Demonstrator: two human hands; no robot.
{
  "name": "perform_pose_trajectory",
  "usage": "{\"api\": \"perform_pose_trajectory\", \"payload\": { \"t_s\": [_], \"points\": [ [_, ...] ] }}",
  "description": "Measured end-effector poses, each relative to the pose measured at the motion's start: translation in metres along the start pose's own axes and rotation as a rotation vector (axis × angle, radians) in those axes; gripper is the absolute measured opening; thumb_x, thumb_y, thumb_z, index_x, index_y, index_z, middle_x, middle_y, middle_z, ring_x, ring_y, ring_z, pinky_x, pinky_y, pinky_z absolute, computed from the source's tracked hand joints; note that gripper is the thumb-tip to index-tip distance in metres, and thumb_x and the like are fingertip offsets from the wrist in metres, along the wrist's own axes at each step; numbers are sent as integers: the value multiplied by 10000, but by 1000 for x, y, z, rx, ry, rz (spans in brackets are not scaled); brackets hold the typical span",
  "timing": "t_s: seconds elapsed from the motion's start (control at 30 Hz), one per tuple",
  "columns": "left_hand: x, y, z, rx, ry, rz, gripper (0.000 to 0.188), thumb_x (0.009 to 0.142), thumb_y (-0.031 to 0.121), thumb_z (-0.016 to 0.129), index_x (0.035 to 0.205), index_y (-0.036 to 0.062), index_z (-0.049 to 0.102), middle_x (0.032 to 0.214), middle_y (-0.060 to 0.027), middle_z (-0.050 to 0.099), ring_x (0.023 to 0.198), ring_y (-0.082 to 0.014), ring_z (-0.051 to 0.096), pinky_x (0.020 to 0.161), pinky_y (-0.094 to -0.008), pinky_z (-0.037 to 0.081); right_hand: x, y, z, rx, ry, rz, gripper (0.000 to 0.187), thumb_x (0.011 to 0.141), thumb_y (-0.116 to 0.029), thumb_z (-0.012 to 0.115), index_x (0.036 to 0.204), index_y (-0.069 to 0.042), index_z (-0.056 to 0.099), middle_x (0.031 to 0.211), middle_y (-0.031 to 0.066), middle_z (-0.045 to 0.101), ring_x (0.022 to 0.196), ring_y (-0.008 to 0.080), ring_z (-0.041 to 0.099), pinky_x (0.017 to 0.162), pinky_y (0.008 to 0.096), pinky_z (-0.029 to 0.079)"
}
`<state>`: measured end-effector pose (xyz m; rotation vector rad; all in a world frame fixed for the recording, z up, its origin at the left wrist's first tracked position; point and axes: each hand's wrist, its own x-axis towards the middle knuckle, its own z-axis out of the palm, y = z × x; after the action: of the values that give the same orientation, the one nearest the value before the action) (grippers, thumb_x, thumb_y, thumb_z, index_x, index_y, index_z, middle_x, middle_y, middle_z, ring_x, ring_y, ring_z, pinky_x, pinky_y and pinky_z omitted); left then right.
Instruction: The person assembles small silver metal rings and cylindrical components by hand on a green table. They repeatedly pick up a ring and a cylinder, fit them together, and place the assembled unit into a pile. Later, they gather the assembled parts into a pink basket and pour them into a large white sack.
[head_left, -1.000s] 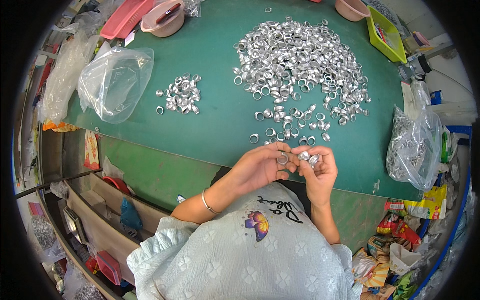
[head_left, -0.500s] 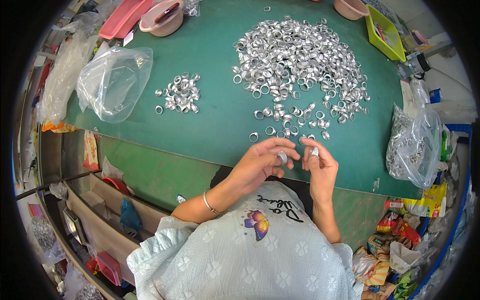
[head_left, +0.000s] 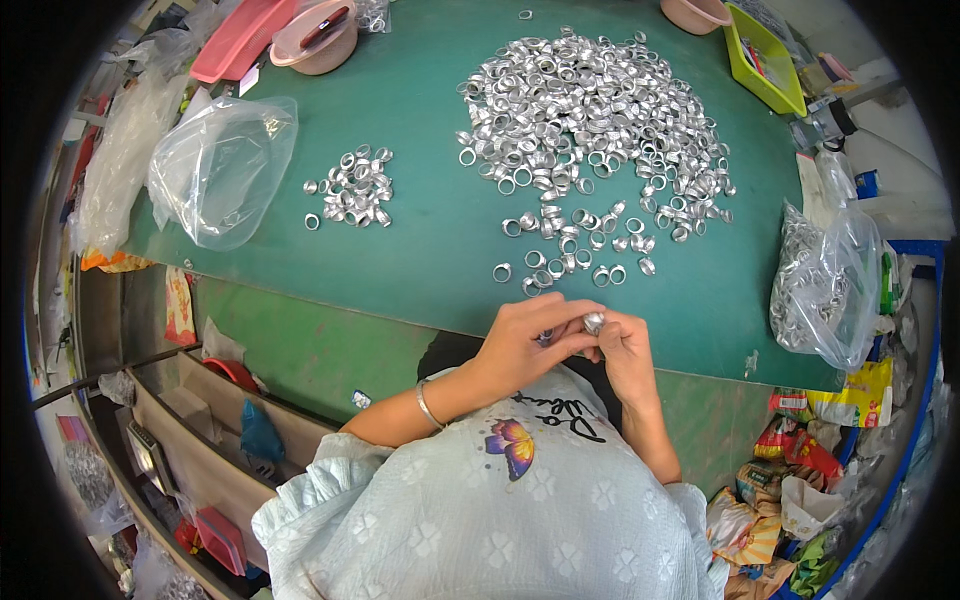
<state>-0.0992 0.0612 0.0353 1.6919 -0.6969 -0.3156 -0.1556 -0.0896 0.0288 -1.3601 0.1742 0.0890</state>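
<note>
At the near edge of the table, my two hands meet with closed fingers. A silver ring sits between the fingertips of my right hand, and the fingertips of my left hand touch it. Within my left hand's curled fingers part of a second silver ring shows; the rest is hidden. Just beyond the hands lie several loose rings, in front of a big heap of silver rings. A smaller pile of rings lies further left.
On the green table, a clear plastic bag lies at left and a bag of rings at right. Pink trays, a pink bowl and a yellow-green basket stand toward the back. A brown drawer unit is at lower left.
My hands were apart, each with a ring at its fingers. They have come together, the right hand's ring moving left to the left hand's fingertips. The view has shifted slightly.
</note>
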Motion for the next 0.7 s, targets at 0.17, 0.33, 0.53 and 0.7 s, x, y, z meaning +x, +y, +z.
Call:
{"api": "perform_pose_trajectory", "payload": {
  "t_s": [0.17,0.33,0.53,0.7],
  "points": [
    [7,-5,-12,-939,1,-479,224,865,119,513,1054,2,542,595,16,405,474,-69,356,418,-202,286,18,-13,-31,-424,444,-151,206,829,-97,586,1010,1,582,803,31,528,610,88,440,519,220,366],
    [5,-29,-15,-1650,-266,-729,288,890,234,418,1021,-2,517,595,-26,399,430,-62,293,370,-199,245,45,-1,-57,-1313,462,-345,551,708,-137,714,1211,-86,496,1108,126,483,891,242,508,777,343,434],
    [2,-24,-9,-1409,-134,-714,255,863,196,443,943,-17,559,662,-67,470,442,-75,329,376,-192,259,59,27,-63,-1212,566,-399,198,820,-75,604,1005,-35,545,906,120,531,679,266,564,579,346,457],
    [0,-27,-6,-1349,-94,-676,182,855,110,462,912,-25,569,714,-72,495,474,-75,359,386,-191,264,53,27,-69,-876,580,-441,110,840,-44,571,945,-14,555,845,70,543,661,174,549,545,265,438]
  ]
}}
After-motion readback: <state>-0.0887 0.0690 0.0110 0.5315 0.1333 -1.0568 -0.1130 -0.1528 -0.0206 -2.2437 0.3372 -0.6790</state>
